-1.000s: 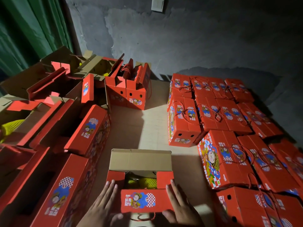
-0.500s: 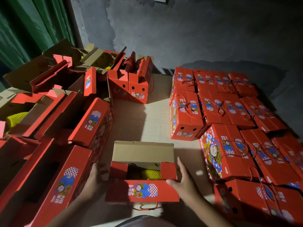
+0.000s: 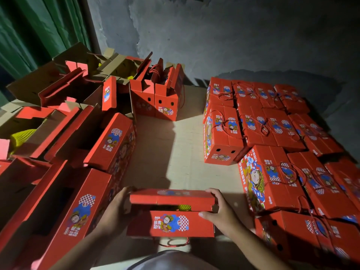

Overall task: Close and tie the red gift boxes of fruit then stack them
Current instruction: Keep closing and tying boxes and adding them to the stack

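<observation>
A red gift box (image 3: pixel 171 224) sits on the cardboard floor right in front of me. Its far flap (image 3: pixel 172 198) is folded down toward me, nearly over the opening. A sliver of yellow netted fruit (image 3: pixel 184 207) shows in the gap between the flaps. My left hand (image 3: pixel 116 209) grips the left end of the box and flap. My right hand (image 3: pixel 221 209) holds the right end, fingers curled over the flap's corner and thumb on the near flap. A red cord handle (image 3: pixel 173 243) hangs loose below the near side.
Closed, tied red boxes (image 3: pixel 272 129) lie in rows at the right, against a grey wall. Open red boxes (image 3: pixel 81 201) crowd the left, some with yellow fruit (image 3: pixel 21 136). Two upright open boxes (image 3: pixel 157 98) stand at the back. Bare cardboard floor (image 3: pixel 171 149) lies between.
The brown far flap that stood open has swung down over the box. Both hands moved from the near flap to the box's two ends and up onto the far flap.
</observation>
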Motion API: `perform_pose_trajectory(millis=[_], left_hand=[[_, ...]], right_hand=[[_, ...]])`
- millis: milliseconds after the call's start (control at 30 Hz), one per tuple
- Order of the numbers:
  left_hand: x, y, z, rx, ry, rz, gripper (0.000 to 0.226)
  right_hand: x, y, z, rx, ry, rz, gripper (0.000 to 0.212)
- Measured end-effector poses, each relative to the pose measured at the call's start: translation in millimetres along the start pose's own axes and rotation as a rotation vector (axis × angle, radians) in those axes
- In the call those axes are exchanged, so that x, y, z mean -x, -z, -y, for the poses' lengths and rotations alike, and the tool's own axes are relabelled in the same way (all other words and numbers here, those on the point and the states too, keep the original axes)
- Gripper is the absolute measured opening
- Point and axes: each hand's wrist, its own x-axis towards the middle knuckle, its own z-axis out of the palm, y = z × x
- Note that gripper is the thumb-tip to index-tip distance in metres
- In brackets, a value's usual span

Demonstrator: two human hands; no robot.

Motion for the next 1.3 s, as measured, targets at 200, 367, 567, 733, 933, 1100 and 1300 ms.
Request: perform_pose_trajectory(millis=[200,367,567,733,933,1100,1300], left_hand=[[0.6,0.7,7.1,-0.176,-0.092,0.056,0.081],[0.1,-3.6,7.7,-0.382,-0.144,0.192,0.122],[-14.0,-10.7,-11.8,-0.651,-0.132,0.218,0.096],[-26.5,-19.6,-24.1,-0.87,-0.142,0.297,0.092],[-24.3,-30.3,-27.2,-0.863,-0.081,0.273,0.09],[-22.1,-28.9,-23.1,-0.841,-0.134,0.256,0.086],[-28.2,-28.6,-20.3,-0.922,-0.142,0.292,0.084]], right_hand=[[6.8,-2.3,1.7,0.125,0.09,0.002,0.066],[11.8,-2.7,-0.4,0.459,0.189,0.078,0.091],[-1.5,-4.4,10.8,0.85,0.363,0.01,0.069],[-7.3,-14.6,22.9,1.024,0.391,0.062,0.066],[-13.5,-22.3,22.2,1.038,0.335,0.079,0.072],[-13.0,-24.3,14.5,0.981,0.323,0.103,0.073],[-14.8,-22.1,13.4,0.973,0.362,0.104,0.072]])
